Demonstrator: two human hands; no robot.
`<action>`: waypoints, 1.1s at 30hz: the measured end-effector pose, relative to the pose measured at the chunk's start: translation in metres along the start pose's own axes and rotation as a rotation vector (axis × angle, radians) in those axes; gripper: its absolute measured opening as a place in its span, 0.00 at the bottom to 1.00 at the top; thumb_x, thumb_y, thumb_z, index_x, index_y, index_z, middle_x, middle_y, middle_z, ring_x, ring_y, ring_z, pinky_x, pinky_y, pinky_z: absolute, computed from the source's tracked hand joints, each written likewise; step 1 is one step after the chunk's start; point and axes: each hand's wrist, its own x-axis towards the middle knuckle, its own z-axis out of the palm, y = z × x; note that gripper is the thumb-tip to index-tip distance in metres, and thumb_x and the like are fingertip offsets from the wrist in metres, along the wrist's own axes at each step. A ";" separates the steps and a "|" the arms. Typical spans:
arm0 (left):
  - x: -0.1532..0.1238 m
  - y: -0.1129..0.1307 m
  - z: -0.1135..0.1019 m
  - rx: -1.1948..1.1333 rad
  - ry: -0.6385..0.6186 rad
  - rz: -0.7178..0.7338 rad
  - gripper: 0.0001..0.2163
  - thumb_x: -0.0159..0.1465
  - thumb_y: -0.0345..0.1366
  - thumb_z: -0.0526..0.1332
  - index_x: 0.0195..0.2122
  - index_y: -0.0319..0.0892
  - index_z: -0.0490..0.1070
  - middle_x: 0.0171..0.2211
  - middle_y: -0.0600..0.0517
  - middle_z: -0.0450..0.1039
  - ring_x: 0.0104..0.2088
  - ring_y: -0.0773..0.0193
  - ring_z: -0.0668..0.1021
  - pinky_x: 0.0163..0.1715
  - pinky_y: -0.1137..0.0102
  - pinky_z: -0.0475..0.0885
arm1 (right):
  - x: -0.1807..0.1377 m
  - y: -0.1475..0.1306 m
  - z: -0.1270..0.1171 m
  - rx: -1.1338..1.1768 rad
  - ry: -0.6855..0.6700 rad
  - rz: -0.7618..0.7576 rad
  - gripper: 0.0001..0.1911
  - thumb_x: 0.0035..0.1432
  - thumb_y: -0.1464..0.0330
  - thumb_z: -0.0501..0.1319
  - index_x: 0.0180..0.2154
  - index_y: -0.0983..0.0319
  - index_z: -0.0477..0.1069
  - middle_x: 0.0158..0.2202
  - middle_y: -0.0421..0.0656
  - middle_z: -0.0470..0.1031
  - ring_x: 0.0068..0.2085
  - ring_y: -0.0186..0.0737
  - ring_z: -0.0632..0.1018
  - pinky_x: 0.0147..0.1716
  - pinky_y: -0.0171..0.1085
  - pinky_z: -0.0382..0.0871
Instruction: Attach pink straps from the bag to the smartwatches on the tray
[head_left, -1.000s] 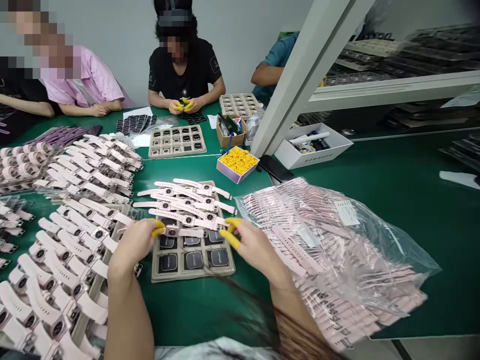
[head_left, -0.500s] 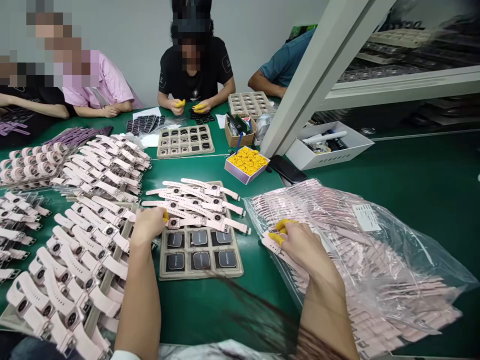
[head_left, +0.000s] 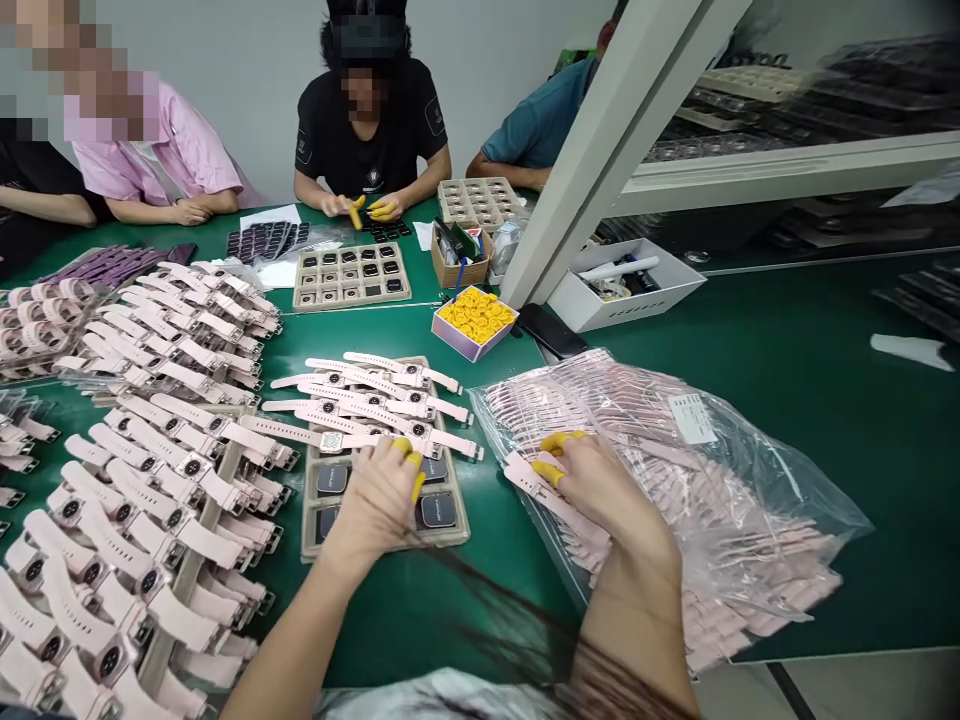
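Green felt-covered desk [head_left: 787, 380] stretching under everything, carrying trays, boxes and bags. Lying at the centre: beige cardboard compartment tray [head_left: 457, 530] holding dark square watch faces, each in its own cell, with a row of assembled pink-strapped watches [head_left: 375, 400] resting across its upper half. Hovering over that tray's lower cells: left hand [head_left: 379, 500], yellow finger cots on thumb and forefinger, fingers curled downward and touching or nearly touching a watch face; impossible to tell whether anything is being pinched. Resting at the mouth of a clear crinkled plastic bag [head_left: 750, 480] stuffed with loose pink silicone straps: right hand [head_left: 600, 490], yellow-capped thumb and forefinger pressed together, pinching one pink silicone watch strap [head_left: 525, 475] at the bag's near-left edge, just beside the tray. Sitting behind the tray: small pink-and-white open box [head_left: 469, 345] filled with yellow rubber finger cots. Standing further back: second beige compartment tray [head_left: 351, 275] with dark faces in most cells, third tray [head_left: 476, 205] beyond, brown cardboard box [head_left: 459, 265] of small tools, and white open box [head_left: 637, 290] holding a white tube and oddments. Piling up along the left: stacked rows of finished pink watches [head_left: 165, 350]. Working across the desk: other people, one with yellow-capped fingers.
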 end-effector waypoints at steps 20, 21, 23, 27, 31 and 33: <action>-0.002 -0.002 0.019 -0.917 0.222 -0.117 0.10 0.73 0.40 0.56 0.51 0.43 0.68 0.41 0.47 0.77 0.37 0.59 0.78 0.41 0.64 0.75 | 0.007 -0.034 0.017 0.207 0.213 -0.154 0.06 0.68 0.64 0.56 0.37 0.58 0.66 0.41 0.49 0.74 0.47 0.55 0.74 0.47 0.52 0.68; -0.004 -0.002 0.020 -1.075 0.221 -0.155 0.10 0.74 0.42 0.55 0.50 0.44 0.67 0.40 0.48 0.77 0.34 0.62 0.77 0.39 0.65 0.74 | 0.006 -0.037 0.017 0.340 0.257 -0.144 0.08 0.70 0.61 0.54 0.39 0.58 0.64 0.39 0.48 0.75 0.43 0.54 0.76 0.44 0.50 0.69; -0.005 -0.002 0.024 -1.334 0.207 -0.176 0.10 0.74 0.46 0.55 0.48 0.45 0.63 0.40 0.49 0.77 0.29 0.67 0.74 0.37 0.67 0.74 | 0.003 -0.049 0.018 0.652 0.344 -0.146 0.11 0.72 0.56 0.53 0.42 0.56 0.60 0.37 0.45 0.76 0.36 0.48 0.77 0.37 0.45 0.70; -0.004 -0.002 0.034 -1.521 0.201 -0.186 0.13 0.71 0.46 0.62 0.47 0.46 0.61 0.45 0.48 0.76 0.34 0.67 0.77 0.36 0.70 0.74 | -0.014 -0.090 0.032 1.151 0.222 -0.263 0.16 0.70 0.50 0.55 0.44 0.55 0.60 0.33 0.39 0.73 0.24 0.36 0.69 0.24 0.37 0.66; -0.005 -0.011 0.037 -1.417 0.252 -0.124 0.10 0.72 0.38 0.59 0.52 0.46 0.66 0.50 0.46 0.75 0.44 0.61 0.80 0.44 0.66 0.78 | -0.029 -0.125 0.051 1.362 -0.319 -0.265 0.21 0.65 0.47 0.61 0.42 0.57 0.64 0.28 0.36 0.73 0.20 0.31 0.64 0.16 0.31 0.58; -0.005 -0.017 0.038 -1.254 0.288 -0.024 0.12 0.72 0.33 0.56 0.55 0.45 0.69 0.52 0.45 0.77 0.49 0.59 0.81 0.51 0.63 0.77 | -0.031 -0.131 0.058 1.392 -0.486 -0.259 0.21 0.64 0.47 0.63 0.40 0.58 0.66 0.27 0.36 0.74 0.19 0.29 0.64 0.14 0.29 0.56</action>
